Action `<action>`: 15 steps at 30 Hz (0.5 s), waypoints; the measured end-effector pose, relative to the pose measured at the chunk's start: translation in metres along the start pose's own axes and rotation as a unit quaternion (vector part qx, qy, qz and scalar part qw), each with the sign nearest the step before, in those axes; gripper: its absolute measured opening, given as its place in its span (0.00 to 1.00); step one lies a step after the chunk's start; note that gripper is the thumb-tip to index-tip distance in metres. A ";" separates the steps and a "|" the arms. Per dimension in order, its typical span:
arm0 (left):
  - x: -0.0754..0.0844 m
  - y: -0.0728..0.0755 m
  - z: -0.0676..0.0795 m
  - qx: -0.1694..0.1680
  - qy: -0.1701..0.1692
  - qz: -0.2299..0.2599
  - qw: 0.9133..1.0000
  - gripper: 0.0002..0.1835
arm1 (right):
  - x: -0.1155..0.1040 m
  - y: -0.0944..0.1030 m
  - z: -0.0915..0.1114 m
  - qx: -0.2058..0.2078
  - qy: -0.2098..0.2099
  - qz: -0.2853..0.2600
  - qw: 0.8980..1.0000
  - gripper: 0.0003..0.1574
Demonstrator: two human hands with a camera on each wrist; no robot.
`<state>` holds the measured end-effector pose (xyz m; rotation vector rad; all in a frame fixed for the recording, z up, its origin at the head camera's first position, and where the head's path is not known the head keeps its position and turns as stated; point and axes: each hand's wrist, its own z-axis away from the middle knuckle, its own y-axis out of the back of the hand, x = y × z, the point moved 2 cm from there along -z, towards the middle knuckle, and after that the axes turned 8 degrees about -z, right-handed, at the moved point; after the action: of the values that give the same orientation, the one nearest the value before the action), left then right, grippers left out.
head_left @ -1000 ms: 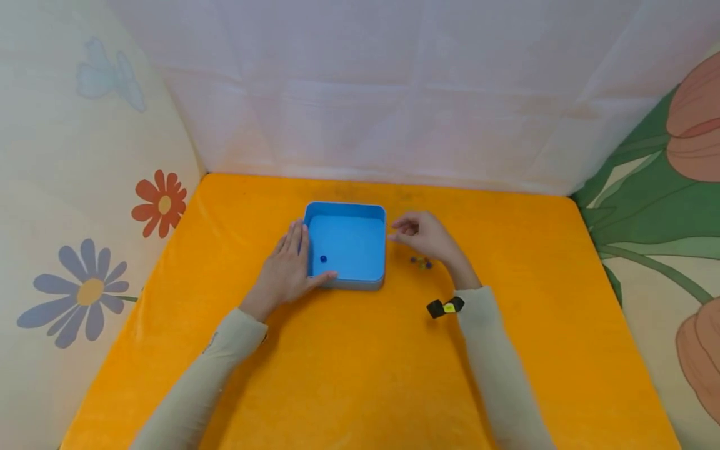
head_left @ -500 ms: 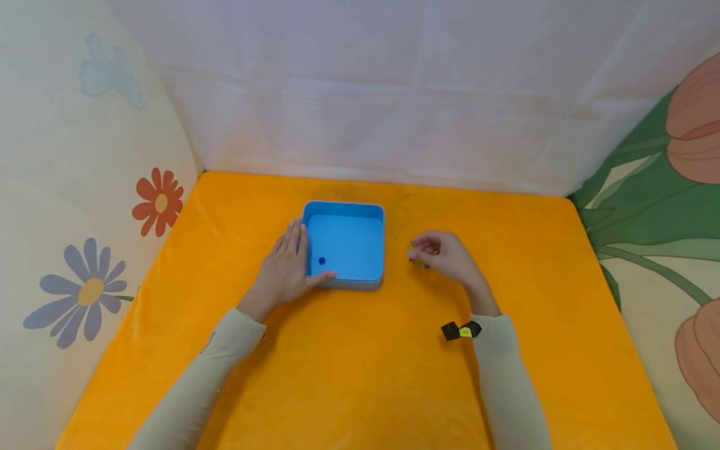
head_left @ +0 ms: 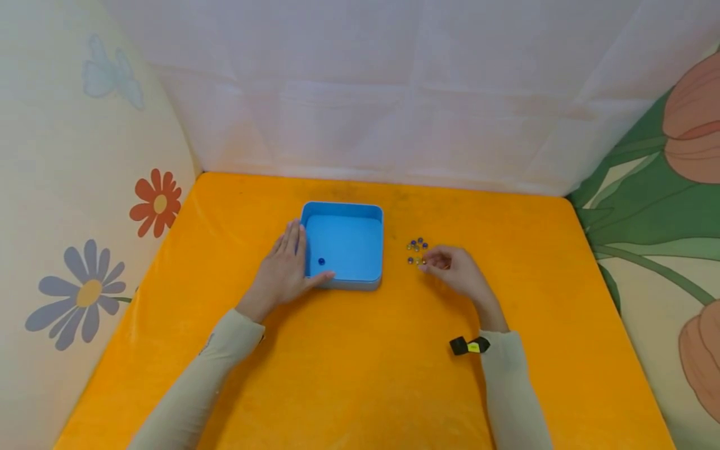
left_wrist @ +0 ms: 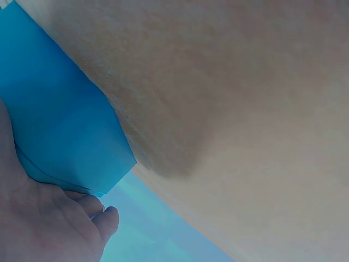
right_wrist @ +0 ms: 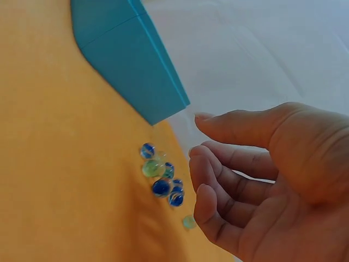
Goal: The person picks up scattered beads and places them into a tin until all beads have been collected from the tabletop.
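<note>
My left hand [head_left: 278, 262] rests on the blue square box [head_left: 344, 250], its straight fingers along the left wall and its thumb over the near rim. One dark blue marble [head_left: 321, 261] lies inside. Several blue and yellowish-green glass marbles [right_wrist: 161, 188] are grouped on the cloth right of the box. Over their right side hovers my right hand [head_left: 454, 269], fingers bent. In the right wrist view that hand [right_wrist: 267, 180] has a gap between thumb and fingertips, with nothing in it. The left wrist view shows the palm [left_wrist: 49, 224] against the box wall.
An orange cloth [head_left: 360, 362] covers the table. Behind it hangs a pale cloth backdrop [head_left: 365, 94], with flower-printed cloths at either side. A black strap piece with a yellow label [head_left: 472, 345] sits at the right cuff.
My right hand has moved from beside the box's right wall to the right and nearer, over the marbles. More marbles now show beside it. My left hand stays on the box.
</note>
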<state>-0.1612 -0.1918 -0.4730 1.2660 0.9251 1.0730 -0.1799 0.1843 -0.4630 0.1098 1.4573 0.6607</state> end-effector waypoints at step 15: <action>0.000 -0.001 0.002 0.021 -0.005 -0.017 1.000 0.68 | 0.017 -0.010 0.010 0.021 -0.048 0.013 0.999 0.19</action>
<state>-0.1596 -0.1921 -0.4734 1.2849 0.9621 1.0254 -0.1674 0.1872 -0.4813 0.1915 1.3798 0.6368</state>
